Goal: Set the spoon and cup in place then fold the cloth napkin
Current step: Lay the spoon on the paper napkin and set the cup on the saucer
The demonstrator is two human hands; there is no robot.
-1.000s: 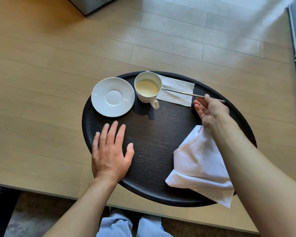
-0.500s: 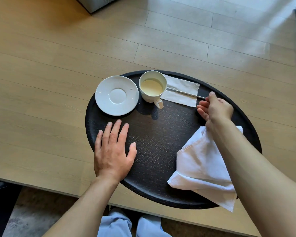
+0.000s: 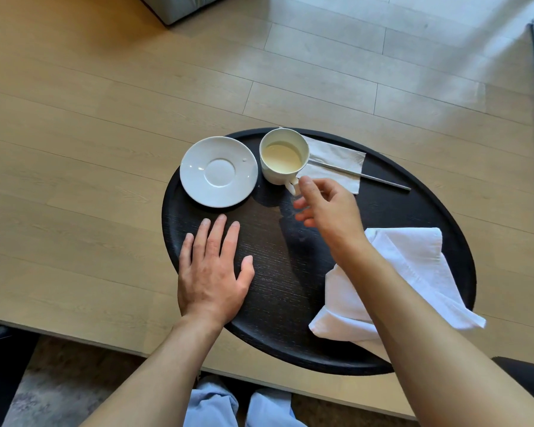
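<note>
- The cup [image 3: 284,160], white and holding a pale creamy drink, stands upright near the far edge of the round black tray [image 3: 275,303], with its handle turned toward me.
- My right hand [image 3: 327,208] hovers just beside that handle, fingers loosely curled and spread, holding nothing; I cannot tell whether a fingertip touches the handle.
- The spoon [image 3: 361,175], slim and silver, lies flat to the right of the cup; its cup-side end rests on a thin paper napkin [image 3: 333,163], and its other end points toward the tray's right edge.
- The paper napkin lies flat at the far edge of the tray, partly tucked behind the cup.
- An empty white saucer [image 3: 218,171] sits just left of the cup, very close to it, at the tray's far left edge.
- The cloth napkin [image 3: 413,272], white and loosely rumpled, lies on the right side of the tray; my right forearm crosses over part of it.
- My left hand [image 3: 211,272] rests palm down and flat on the near left part of the tray, fingers spread, empty.
- The tray sits on a light wooden table [image 3: 74,180].
</note>
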